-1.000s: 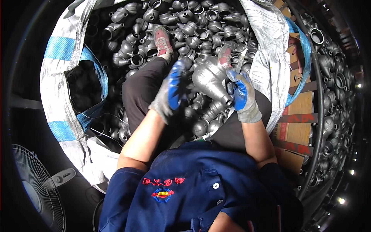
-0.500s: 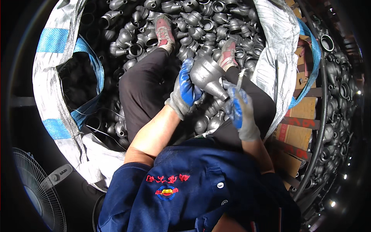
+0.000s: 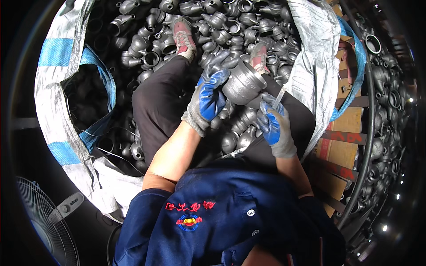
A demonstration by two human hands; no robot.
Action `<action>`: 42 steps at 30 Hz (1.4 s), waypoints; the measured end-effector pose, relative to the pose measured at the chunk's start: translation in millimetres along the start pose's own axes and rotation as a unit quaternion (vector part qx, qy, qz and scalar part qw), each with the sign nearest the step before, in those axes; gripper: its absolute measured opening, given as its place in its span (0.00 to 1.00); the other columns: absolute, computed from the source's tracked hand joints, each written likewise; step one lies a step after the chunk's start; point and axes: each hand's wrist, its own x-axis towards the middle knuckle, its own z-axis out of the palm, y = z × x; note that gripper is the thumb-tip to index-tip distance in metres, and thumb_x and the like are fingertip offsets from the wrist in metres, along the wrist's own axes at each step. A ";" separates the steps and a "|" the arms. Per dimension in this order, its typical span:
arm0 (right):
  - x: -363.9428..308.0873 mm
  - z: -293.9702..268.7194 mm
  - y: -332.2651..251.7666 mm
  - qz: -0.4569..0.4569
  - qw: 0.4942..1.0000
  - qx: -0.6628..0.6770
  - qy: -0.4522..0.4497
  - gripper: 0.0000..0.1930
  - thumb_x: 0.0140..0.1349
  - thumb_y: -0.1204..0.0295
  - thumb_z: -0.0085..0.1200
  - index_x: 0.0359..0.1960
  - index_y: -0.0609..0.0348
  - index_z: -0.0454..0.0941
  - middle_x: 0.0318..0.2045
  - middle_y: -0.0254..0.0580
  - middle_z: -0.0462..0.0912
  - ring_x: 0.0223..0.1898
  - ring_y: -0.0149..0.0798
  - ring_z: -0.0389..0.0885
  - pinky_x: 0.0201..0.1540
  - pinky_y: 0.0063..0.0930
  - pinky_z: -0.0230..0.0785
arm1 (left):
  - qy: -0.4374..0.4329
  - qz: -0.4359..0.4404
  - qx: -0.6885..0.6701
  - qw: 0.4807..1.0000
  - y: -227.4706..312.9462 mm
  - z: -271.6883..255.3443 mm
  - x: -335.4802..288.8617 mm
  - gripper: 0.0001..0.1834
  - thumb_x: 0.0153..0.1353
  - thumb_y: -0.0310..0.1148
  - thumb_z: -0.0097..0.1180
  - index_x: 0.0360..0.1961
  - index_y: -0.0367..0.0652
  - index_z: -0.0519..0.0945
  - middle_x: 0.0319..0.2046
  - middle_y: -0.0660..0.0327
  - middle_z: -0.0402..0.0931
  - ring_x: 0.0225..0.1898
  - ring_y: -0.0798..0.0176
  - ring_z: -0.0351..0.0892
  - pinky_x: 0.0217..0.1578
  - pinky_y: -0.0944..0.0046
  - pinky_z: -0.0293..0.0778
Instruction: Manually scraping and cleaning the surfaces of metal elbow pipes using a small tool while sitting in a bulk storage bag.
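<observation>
Between my gloved hands a large grey metal pipe fitting (image 3: 245,84) is tilted, its wide round mouth turned to the upper right. My left hand (image 3: 207,97), in a grey glove with blue coating, grips the fitting's left side. In my right hand (image 3: 275,126), gloved alike, is a thin flat pale strip-like tool (image 3: 279,96), pointing up beside the fitting's lower right. Fingers hide the tool's lower end, so I cannot tell its exact kind.
My legs rest in a large white woven sack (image 3: 319,57) with blue straps, among several loose grey fittings (image 3: 217,20). A fan (image 3: 44,221) stands at lower left. More fittings (image 3: 381,146) lie at right, beyond a dark curved rail (image 3: 369,124) and cardboard (image 3: 341,148).
The fitting has been turned: its narrow neck pointed to the lower right, and now its wide mouth shows at the upper right. My left hand's fingers have shifted around it.
</observation>
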 end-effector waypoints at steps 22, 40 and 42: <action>23.1 -69.8 24.6 0.132 0.985 0.110 -0.030 0.14 0.69 0.58 0.36 0.41 0.51 0.72 0.24 0.39 0.74 0.13 0.26 0.64 0.15 0.18 0.60 | -0.045 0.001 0.122 0.991 8.5 6.5 -5.3 0.21 0.55 0.30 0.50 0.52 0.36 0.72 0.52 0.56 0.71 0.57 0.60 0.66 0.60 0.62 0.59; 0.2 -21.6 -15.4 0.019 1.000 -0.002 0.010 0.13 0.69 0.62 0.40 0.39 0.57 0.73 0.23 0.37 0.77 0.14 0.24 0.68 0.17 0.17 0.64 | 0.017 0.033 0.280 0.959 10.5 -6.5 -6.4 0.19 0.57 0.19 0.45 0.51 0.36 0.73 0.49 0.56 0.73 0.51 0.61 0.72 0.52 0.64 0.68; -2.3 -20.2 -17.2 0.011 1.000 -0.017 -0.010 0.12 0.69 0.62 0.41 0.39 0.57 0.73 0.23 0.37 0.77 0.14 0.23 0.68 0.16 0.16 0.63 | 0.041 0.023 0.287 0.957 10.7 -11.9 -6.9 0.19 0.57 0.17 0.45 0.51 0.36 0.74 0.49 0.56 0.74 0.50 0.61 0.73 0.50 0.64 0.70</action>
